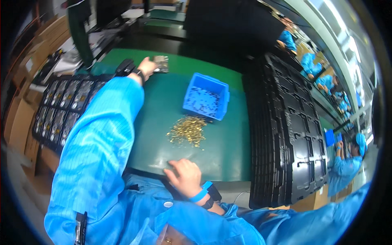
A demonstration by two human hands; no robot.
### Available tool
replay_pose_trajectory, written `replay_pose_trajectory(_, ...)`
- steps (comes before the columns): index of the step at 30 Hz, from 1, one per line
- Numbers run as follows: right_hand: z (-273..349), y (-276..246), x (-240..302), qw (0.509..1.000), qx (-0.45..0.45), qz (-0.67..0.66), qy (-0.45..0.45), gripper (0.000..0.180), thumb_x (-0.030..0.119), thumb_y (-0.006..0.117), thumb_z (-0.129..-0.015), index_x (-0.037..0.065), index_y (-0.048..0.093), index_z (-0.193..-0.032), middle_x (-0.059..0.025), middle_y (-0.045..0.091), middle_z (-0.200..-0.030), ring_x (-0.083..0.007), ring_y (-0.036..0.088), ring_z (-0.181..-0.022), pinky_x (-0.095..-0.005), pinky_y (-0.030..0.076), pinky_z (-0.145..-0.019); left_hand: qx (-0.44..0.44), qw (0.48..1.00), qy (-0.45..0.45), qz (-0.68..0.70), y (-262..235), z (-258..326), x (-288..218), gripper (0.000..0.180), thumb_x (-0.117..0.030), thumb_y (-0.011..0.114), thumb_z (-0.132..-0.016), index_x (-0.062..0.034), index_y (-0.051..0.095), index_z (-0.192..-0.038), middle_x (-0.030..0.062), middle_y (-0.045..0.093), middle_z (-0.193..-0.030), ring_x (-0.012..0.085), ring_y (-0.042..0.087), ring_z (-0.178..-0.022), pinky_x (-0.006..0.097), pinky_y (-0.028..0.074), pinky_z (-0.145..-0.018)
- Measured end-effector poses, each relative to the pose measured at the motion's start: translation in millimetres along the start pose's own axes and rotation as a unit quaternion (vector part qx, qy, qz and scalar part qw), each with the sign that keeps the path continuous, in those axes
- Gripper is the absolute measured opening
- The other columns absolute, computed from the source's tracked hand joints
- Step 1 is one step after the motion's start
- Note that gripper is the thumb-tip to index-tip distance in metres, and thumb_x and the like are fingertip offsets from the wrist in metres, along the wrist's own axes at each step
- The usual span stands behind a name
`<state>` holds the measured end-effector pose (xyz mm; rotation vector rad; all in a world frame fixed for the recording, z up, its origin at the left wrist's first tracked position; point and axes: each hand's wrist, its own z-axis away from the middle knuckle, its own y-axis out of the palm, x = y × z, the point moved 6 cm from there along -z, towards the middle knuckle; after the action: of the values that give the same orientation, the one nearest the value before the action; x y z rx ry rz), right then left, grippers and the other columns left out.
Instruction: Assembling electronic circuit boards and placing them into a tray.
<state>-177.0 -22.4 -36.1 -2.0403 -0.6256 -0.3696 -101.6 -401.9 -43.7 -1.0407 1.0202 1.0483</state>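
Observation:
My left hand (pixel 147 67) reaches to the far left of the green mat (pixel 157 143). Its fingers are closed at the left edge of a small, flat, shiny bag (pixel 161 64) with brownish-grey contents that I cannot make out. Near the mat's front edge is my right hand (pixel 185 176), with thumb and fingers apart and nothing in it. Beyond that hand lies a loose heap of small gold-coloured metal parts (pixel 188 130). Just behind the heap stands a blue plastic bin (pixel 222 107), many tiny dark pieces scattered over its bottom.
A tall stack of black plastic trays (pixel 302 134) borders the mat on the right. At the left, a black tray (pixel 61 107) holds rows of metallic parts. Cardboard boxes (pixel 20 122) stand farther left. Several people in blue work beyond the right side.

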Motion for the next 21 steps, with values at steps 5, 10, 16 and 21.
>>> replay_pose_trajectory(5,-0.5,-0.3,1.5,1.0,0.001,-0.01,-0.027,0.023,0.026,0.064,-0.073,0.009,0.058,-0.086,-0.0048,0.051,-0.074,-0.0207,0.053,-0.068,-0.0314,0.041,-0.058,0.029,0.99,0.121,0.073,-6.6,-12.2,-0.6,0.076,0.009,0.047,-0.072,-0.0093,0.014,-0.138,0.0138,0.044,-0.108,0.0135,0.047,-0.075,0.027,0.041,-0.062)
replay_pose_trajectory(10,-0.2,-1.8,-3.0,0.999,-0.028,-0.012,-0.03,0.022,0.028,0.065,-0.072,0.011,0.059,-0.085,-0.0032,0.05,-0.071,-0.0194,0.052,-0.064,-0.0301,0.039,-0.054,0.005,0.984,0.102,0.148,-0.5,-15.0,4.7,0.074,0.014,0.045,-0.071,-0.01,0.022,-0.137,0.0115,0.045,-0.101,0.0131,0.048,-0.071,0.024,0.039,-0.057)
replay_pose_trajectory(16,1.0,0.0,-3.0,0.999,-0.023,-0.019,-0.036,0.022,0.027,0.065,-0.071,0.011,0.059,-0.085,-0.0034,0.05,-0.071,-0.0202,0.052,-0.066,-0.0316,0.04,-0.056,0.054,0.975,0.119,0.18,30.5,14.6,-34.3,0.062,0.01,0.044,-0.072,-0.0076,0.035,-0.131,0.015,0.037,-0.128,0.02,0.047,-0.1,0.031,0.037,-0.087)
replay_pose_trajectory(21,5.4,-0.2,4.6,0.999,-0.007,-0.02,-0.044,0.021,0.026,0.066,-0.071,0.01,0.059,-0.084,-0.0038,0.052,-0.073,-0.0209,0.053,-0.068,-0.032,0.041,-0.057,0.093,0.966,0.232,0.067,8.7,46.4,-99.0,0.053,-0.01,0.05,-0.081,-0.0081,0.035,-0.132,0.0113,0.033,-0.137,0.0222,0.028,-0.126,0.044,0.018,-0.102)
